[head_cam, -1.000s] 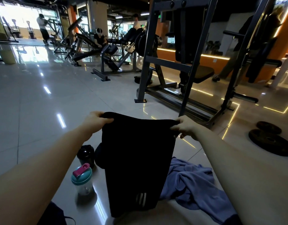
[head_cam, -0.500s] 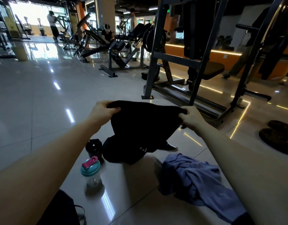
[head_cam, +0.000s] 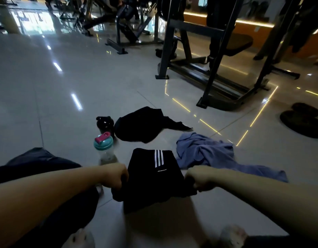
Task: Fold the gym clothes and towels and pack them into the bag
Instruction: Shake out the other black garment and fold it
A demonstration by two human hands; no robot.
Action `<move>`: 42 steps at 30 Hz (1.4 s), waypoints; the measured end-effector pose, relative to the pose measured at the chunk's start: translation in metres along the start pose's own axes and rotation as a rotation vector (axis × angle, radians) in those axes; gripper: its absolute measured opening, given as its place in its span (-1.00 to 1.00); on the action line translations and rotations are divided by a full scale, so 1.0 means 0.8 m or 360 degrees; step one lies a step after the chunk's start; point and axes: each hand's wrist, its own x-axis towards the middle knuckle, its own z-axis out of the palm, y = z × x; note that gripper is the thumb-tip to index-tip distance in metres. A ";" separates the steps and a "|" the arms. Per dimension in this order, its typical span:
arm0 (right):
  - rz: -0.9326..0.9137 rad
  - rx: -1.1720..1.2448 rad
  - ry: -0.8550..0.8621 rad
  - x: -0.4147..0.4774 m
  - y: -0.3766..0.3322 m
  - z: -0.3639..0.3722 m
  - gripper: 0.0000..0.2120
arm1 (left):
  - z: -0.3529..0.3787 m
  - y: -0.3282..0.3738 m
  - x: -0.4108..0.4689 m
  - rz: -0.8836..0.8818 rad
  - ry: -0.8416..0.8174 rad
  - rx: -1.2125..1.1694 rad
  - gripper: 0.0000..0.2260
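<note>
Black shorts (head_cam: 152, 178) with three white stripes lie folded over on the tiled floor right in front of me. My left hand (head_cam: 115, 176) grips their left edge and my right hand (head_cam: 197, 179) grips their right edge, both fists curled round the fabric. A crumpled purple-blue towel (head_cam: 204, 153) lies just right of the shorts. Another black garment (head_cam: 143, 124) sits in a heap farther ahead. No bag can be made out for certain; a dark shape (head_cam: 38, 161) lies at my left.
A clear shaker bottle with a teal lid (head_cam: 103, 145) and a black bottle (head_cam: 104, 122) stand left of the clothes. A steel rack frame (head_cam: 217, 83) rises ahead on the right, with weight plates (head_cam: 305, 120) on the floor beyond. My feet (head_cam: 79, 238) show at the bottom.
The shorts came down from hanging in the air and now lie doubled on the floor, stripes up. Both hands dropped low and nearer to me, and my view tilted downward.
</note>
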 end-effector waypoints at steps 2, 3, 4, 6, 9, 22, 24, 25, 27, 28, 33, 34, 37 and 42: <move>-0.0055 0.0011 -0.0138 -0.001 -0.012 0.040 -0.81 | 0.019 0.012 0.001 0.0017 -0.0247 -0.0004 -0.86; -0.0072 0.0042 -0.0209 -0.003 -0.018 0.056 -0.78 | 0.027 0.018 0.001 0.0027 -0.0369 -0.0020 -0.87; -0.0087 0.0084 -0.0255 -0.004 -0.020 0.070 -0.74 | 0.035 0.023 0.001 0.0032 -0.0475 -0.0039 -0.88; -0.0136 0.0160 -0.0314 -0.009 -0.023 0.090 -0.69 | 0.053 0.029 0.002 0.0018 -0.0611 -0.0076 -0.89; -0.0077 0.0317 -0.0511 -0.013 -0.030 0.110 -0.76 | 0.085 0.027 0.002 -0.0013 -0.0756 -0.0089 -0.88; 0.0187 0.0747 -0.0923 -0.001 -0.018 0.066 -0.78 | 0.074 0.011 0.025 -0.0292 -0.0864 -0.0775 -0.79; 0.0240 0.0750 -0.0693 0.015 -0.003 0.054 -0.79 | 0.068 -0.004 0.041 -0.0343 -0.0604 -0.0880 -0.80; 0.0252 0.0734 -0.0590 0.022 0.002 0.049 -0.78 | 0.068 -0.010 0.050 -0.0355 -0.0506 -0.0915 -0.78; 0.0240 0.0651 -0.0388 0.042 0.009 0.045 -0.81 | 0.071 -0.019 0.065 -0.0352 -0.0358 -0.0914 -0.76; 0.0212 0.0571 -0.0276 0.053 0.010 0.044 -0.83 | 0.074 -0.022 0.072 -0.0353 -0.0297 -0.0889 -0.77; 0.0206 0.0341 0.0213 0.102 0.016 0.059 -0.84 | 0.100 -0.031 0.105 -0.0464 0.0268 -0.1063 -0.84; 0.0237 0.0417 0.0253 0.108 0.022 0.067 -0.84 | 0.110 -0.029 0.111 -0.0516 0.0371 -0.1228 -0.84; 0.0348 0.0813 0.0361 0.123 0.044 0.098 -0.84 | 0.137 -0.023 0.127 -0.0626 0.0549 -0.1728 -0.86; 0.0561 0.1832 0.0397 0.128 0.065 0.152 -0.85 | 0.162 -0.024 0.149 -0.0624 0.0582 -0.2043 -0.91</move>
